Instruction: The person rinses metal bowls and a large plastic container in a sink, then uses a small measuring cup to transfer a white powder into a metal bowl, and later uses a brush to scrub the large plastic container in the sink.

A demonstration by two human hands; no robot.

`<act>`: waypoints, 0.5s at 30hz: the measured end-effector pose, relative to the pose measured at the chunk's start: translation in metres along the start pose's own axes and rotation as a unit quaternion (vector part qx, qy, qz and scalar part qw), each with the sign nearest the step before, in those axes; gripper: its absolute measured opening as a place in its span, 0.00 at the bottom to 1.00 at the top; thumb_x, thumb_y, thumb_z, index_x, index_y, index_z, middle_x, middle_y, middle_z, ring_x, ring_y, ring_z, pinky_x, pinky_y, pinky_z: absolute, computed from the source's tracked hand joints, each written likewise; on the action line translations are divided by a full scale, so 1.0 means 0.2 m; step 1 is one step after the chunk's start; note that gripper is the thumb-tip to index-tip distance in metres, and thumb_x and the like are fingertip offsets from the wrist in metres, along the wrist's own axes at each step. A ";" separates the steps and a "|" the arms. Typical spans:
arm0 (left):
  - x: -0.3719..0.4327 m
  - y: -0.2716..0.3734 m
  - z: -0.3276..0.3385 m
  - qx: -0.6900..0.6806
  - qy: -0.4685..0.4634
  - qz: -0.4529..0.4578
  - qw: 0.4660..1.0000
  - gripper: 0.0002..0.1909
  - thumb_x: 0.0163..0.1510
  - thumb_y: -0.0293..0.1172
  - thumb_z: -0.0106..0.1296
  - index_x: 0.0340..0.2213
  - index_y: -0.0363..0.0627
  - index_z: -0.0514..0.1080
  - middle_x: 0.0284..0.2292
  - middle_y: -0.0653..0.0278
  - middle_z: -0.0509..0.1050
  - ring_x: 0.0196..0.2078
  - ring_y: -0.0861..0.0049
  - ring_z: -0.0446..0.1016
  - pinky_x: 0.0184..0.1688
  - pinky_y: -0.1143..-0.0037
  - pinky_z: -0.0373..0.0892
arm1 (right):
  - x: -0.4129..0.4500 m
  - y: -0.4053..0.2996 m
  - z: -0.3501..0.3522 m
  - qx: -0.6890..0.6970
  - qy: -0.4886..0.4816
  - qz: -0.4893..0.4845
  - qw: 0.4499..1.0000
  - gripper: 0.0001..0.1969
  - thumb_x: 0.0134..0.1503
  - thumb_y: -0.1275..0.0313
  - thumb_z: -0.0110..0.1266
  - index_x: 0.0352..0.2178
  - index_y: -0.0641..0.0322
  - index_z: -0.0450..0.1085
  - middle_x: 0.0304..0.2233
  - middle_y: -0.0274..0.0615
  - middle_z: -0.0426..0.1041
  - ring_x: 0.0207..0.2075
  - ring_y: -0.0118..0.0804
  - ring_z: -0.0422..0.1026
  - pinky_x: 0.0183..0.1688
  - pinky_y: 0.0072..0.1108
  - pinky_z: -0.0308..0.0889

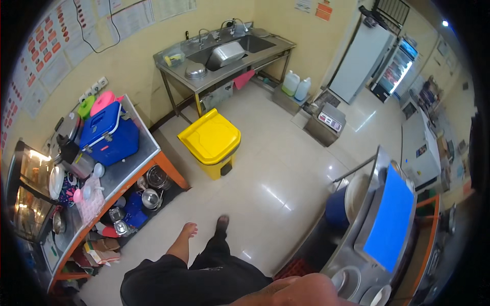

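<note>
My left hand (190, 229) hangs low over the tiled floor, its fingers loosely curled and holding nothing. It is apart from everything, with the orange-edged steel worktable (128, 179) some way off to its left. A bent piece of my bare right arm (302, 288) crosses the bottom of the picture, close to the camera. The right hand itself is out of view. Beside that arm are round metal bowls (346, 281) on a steel counter (337, 260). Ahead of me on the floor stands a yellow pedal bin (210, 137) with its lid down.
A blue cooler box (109, 134) and a lit food display case (32, 191) occupy the left table. At the back is a steel sink table (172, 72) holding a tilted steel pan (226, 53). A scale (331, 116) and jugs (291, 83) stand right; a blue board (390, 220) tops the counter.
</note>
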State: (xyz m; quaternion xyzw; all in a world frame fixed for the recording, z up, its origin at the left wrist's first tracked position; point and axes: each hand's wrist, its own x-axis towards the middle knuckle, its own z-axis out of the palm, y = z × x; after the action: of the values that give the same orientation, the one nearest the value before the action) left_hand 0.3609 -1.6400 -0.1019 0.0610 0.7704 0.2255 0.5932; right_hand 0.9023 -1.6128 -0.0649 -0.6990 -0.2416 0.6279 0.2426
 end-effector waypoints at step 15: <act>0.95 2.92 0.91 0.016 -0.218 0.177 0.960 0.23 0.57 0.49 0.45 0.49 0.49 0.67 0.41 0.62 0.73 0.41 0.72 0.73 0.42 0.69 0.69 | 1.29 -2.06 0.41 0.060 0.063 -0.126 0.988 0.12 0.61 0.63 0.48 0.44 0.54 0.67 0.35 0.42 0.74 0.28 0.34 0.73 0.28 0.23 0.69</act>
State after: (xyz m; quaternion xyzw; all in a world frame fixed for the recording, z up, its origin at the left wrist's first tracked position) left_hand 0.3759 -1.0007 -0.0607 0.2535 0.6028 0.2962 0.6962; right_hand 0.8316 -1.1290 -0.0034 -0.6852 -0.2738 0.5603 0.3763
